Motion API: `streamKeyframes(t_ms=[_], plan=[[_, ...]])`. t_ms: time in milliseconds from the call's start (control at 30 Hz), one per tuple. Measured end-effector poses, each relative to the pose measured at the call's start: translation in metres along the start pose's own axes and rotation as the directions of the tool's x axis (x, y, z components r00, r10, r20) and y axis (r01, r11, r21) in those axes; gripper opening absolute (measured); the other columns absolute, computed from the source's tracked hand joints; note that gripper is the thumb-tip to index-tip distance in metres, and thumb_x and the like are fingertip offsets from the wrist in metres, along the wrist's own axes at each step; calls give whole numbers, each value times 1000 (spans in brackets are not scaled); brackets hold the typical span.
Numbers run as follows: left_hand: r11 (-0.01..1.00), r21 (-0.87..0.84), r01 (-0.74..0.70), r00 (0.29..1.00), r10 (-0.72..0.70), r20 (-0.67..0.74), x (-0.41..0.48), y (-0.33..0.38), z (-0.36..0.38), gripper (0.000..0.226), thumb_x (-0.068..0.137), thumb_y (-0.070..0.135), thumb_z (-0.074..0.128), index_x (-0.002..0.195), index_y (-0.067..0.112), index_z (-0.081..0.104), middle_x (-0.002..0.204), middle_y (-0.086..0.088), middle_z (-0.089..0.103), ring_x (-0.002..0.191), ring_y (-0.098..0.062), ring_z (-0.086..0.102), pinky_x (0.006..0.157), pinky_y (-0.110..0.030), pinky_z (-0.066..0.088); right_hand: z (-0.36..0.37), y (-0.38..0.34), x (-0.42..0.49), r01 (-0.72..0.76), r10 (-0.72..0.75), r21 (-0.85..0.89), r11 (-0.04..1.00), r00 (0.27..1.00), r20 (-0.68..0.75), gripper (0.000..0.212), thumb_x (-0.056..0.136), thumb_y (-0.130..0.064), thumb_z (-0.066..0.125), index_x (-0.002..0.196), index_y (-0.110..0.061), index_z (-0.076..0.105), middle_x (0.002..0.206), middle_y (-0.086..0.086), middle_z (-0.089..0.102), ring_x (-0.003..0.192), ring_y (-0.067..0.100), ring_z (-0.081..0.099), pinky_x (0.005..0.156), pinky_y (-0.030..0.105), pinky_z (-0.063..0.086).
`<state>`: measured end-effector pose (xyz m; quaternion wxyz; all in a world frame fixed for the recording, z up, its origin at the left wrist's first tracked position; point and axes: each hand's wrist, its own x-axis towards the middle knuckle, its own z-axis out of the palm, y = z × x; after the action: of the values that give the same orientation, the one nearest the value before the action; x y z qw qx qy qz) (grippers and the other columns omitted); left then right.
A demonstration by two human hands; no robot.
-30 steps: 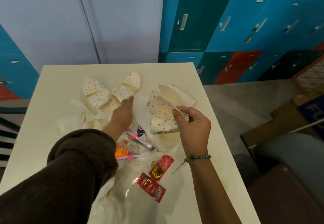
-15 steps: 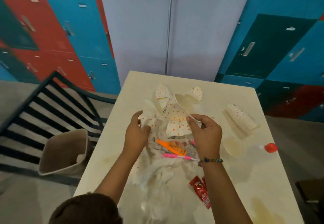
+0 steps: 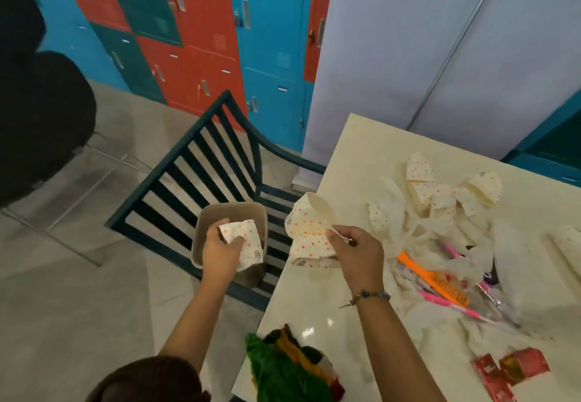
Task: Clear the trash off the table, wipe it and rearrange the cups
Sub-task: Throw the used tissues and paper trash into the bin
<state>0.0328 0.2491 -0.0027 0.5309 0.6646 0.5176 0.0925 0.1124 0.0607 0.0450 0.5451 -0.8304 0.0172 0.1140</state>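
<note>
My left hand (image 3: 221,249) grips a crushed dotted paper cup (image 3: 243,239) over the open beige trash bin (image 3: 201,228), which sits on a dark slatted chair left of the table. At the table's left edge my right hand (image 3: 356,252) pinches another dotted paper cup (image 3: 306,231), lifted and tilted with its mouth facing away. The cream table (image 3: 355,156) carries more crushed dotted cups (image 3: 423,187), crumpled white tissue (image 3: 418,235), an orange comb (image 3: 435,279), a pink toothbrush (image 3: 452,304) and red sauce sachets (image 3: 509,370).
The dark slatted chair (image 3: 201,169) stands beside the table's left edge. A green and yellow cloth (image 3: 283,367) lies at the table's near corner. Coloured lockers (image 3: 188,40) line the wall behind. A dark seat (image 3: 34,112) stands on the floor at the far left.
My left hand left the pile with a crushed cup and swung left over the bin. My right hand kept its cup. The view turned left, bringing the bin and chair to the centre.
</note>
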Motion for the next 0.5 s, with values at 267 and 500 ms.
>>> streamKeyframes(t_ms=[267, 500], plan=[[993, -53, 109, 989, -104, 104, 82, -25, -34, 62, 91, 12, 55, 145, 16, 23, 140, -12, 47, 124, -29, 50, 96, -38, 44, 90, 0, -1, -147, 158, -81, 986, 976, 148, 23, 85, -19, 66, 107, -12, 68, 99, -3, 64, 88, 11, 62, 67, 24, 58], [991, 6, 132, 976, -131, 172, 101, -46, -50, 53, 90, 19, 55, 140, 16, 36, 128, 1, 56, 106, -17, 57, 82, -23, 45, 138, 4, 21, -256, 271, -104, 961, 949, 162, 24, 85, -18, 66, 107, -8, 68, 110, 6, 67, 88, 16, 62, 71, 32, 60]])
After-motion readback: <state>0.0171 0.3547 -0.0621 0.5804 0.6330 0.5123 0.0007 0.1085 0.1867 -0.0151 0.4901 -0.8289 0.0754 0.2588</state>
